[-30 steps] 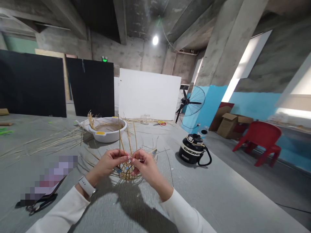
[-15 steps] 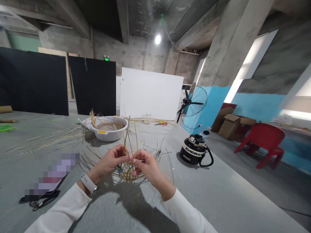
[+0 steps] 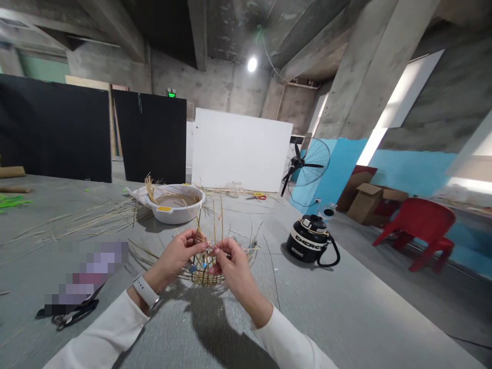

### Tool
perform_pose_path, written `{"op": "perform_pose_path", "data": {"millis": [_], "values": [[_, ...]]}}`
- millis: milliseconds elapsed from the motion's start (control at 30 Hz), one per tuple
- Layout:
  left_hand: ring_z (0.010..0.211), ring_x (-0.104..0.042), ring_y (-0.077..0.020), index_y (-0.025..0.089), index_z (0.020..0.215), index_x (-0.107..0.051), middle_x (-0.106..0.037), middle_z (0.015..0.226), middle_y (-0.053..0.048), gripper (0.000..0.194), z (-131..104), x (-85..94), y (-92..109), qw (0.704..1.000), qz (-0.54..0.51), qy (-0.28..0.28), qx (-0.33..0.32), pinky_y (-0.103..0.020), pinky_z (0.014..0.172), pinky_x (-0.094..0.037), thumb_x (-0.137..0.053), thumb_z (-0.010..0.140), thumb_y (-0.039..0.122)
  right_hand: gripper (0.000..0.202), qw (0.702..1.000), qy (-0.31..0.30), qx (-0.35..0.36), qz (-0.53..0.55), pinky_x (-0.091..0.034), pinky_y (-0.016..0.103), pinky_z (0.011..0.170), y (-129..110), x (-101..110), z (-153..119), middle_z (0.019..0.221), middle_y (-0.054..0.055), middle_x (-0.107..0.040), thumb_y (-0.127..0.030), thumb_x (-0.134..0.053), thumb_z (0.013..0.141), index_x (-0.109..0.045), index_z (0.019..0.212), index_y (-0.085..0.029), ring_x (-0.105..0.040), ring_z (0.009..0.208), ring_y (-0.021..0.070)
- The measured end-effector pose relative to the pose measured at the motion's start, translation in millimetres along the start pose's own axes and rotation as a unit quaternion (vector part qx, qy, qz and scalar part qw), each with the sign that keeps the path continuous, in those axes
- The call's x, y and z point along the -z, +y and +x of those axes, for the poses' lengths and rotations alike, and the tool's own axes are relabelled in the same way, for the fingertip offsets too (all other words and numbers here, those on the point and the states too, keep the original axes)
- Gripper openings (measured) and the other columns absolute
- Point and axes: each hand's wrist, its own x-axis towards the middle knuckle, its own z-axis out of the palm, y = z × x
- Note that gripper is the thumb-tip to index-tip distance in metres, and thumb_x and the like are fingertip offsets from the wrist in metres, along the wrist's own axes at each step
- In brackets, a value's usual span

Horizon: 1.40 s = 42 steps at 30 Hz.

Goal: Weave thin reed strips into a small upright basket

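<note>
A small, partly woven basket [image 3: 207, 278] of thin strands stands on the grey table, with loose ends sticking up and outward. Blue clips show on it. My left hand [image 3: 177, 255] pinches strands at the upper part of the weave, a watch on its wrist. Close beside it, my right hand [image 3: 231, 262] has thumb and forefinger pressed together on strands at the same spot. The fingertips of both hands nearly touch, and a small shiny piece shows between them. Part of the basket is hidden behind the fingers.
Behind the hands sits a white basin [image 3: 175, 212] with strands inside. A black jug [image 3: 307, 240] stands at the right, scissors [image 3: 259, 196] lie farther back. Loose strands [image 3: 92, 215] spread leftward, above a pixelated object [image 3: 90, 277]. A red chair [image 3: 423, 225] stands beyond the table.
The view has shifted slightly, moving the surroundings a little to the right. My fingers have moved slightly at the strands, and the upright ends lean differently. Both hands keep their pinch.
</note>
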Motion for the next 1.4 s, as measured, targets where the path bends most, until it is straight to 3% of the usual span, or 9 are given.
{"op": "perform_pose_path", "data": {"millis": [233, 467, 667, 967, 1200, 1400], "values": [[0.065, -0.056, -0.0120, 0.015, 0.075, -0.057, -0.060, 0.069, 0.002, 0.025, -0.3, -3.8, -0.9, 0.999, 0.015, 0.039, 0.018, -0.022, 0.063, -0.040, -0.073, 0.064, 0.031, 0.014, 0.999, 0.024, 0.012, -0.021, -0.041, 0.019, 0.036, 7.3, -3.5, 1.3, 0.081, 0.001, -0.058, -0.031, -0.047, 0.082, -0.046, 0.079, -0.017, -0.057, 0.040, 0.0079], [0.063, -0.054, -0.0120, 0.015, 0.071, -0.057, -0.058, 0.066, 0.003, 0.025, -0.4, -3.6, 3.5, 0.998, 0.023, 0.048, 0.028, -0.023, 0.062, -0.041, -0.074, 0.061, 0.030, 0.016, 0.998, 0.003, 0.033, -0.052, -0.047, 0.022, 0.042, 3.6, -0.3, -0.5, 0.078, 0.002, -0.059, -0.032, -0.050, 0.081, -0.052, 0.078, -0.017, -0.059, 0.048, 0.0111], [0.066, -0.055, -0.0113, 0.015, 0.074, -0.060, -0.060, 0.069, 0.003, 0.020, -1.3, -0.4, 1.6, 1.000, 0.014, 0.009, 0.001, -0.022, 0.065, -0.041, -0.073, 0.065, 0.027, 0.016, 0.996, -0.039, 0.006, -0.085, -0.045, 0.020, 0.040, 5.1, 7.7, 3.7, 0.064, -0.003, -0.052, -0.031, -0.048, 0.081, -0.055, 0.077, -0.016, -0.060, 0.045, 0.0113], [0.070, -0.060, -0.0141, 0.014, 0.080, -0.062, -0.065, 0.072, 0.000, 0.024, -3.3, -0.4, 8.6, 0.999, 0.024, -0.021, 0.028, -0.025, 0.069, -0.044, -0.074, 0.064, 0.027, 0.015, 0.994, -0.075, -0.036, -0.066, -0.044, 0.018, 0.036, -4.4, 10.8, 3.4, 0.055, -0.005, -0.050, -0.029, -0.049, 0.078, -0.055, 0.074, -0.015, -0.057, 0.040, 0.0101], [0.070, -0.061, -0.0146, 0.016, 0.088, -0.060, -0.067, 0.074, 0.000, 0.031, -3.3, 1.6, 6.9, 0.999, 0.012, -0.015, 0.030, -0.026, 0.070, -0.045, -0.075, 0.064, 0.027, 0.015, 0.993, -0.089, -0.013, -0.074, -0.044, 0.019, 0.037, -7.9, 12.0, 0.9, 0.065, -0.002, -0.058, -0.028, -0.050, 0.079, -0.059, 0.077, -0.016, -0.057, 0.041, 0.0092], [0.071, -0.060, -0.0141, 0.014, 0.081, -0.066, -0.067, 0.074, -0.001, 0.021, -4.4, 2.4, 7.5, 0.998, 0.026, -0.041, 0.028, -0.024, 0.071, -0.043, -0.073, 0.066, 0.027, 0.013, 0.991, -0.108, -0.033, -0.065, -0.042, 0.018, 0.035, -11.7, 13.0, 0.1, 0.061, -0.004, -0.056, -0.025, -0.051, 0.078, -0.059, 0.076, -0.015, -0.055, 0.038, 0.0086]]}}
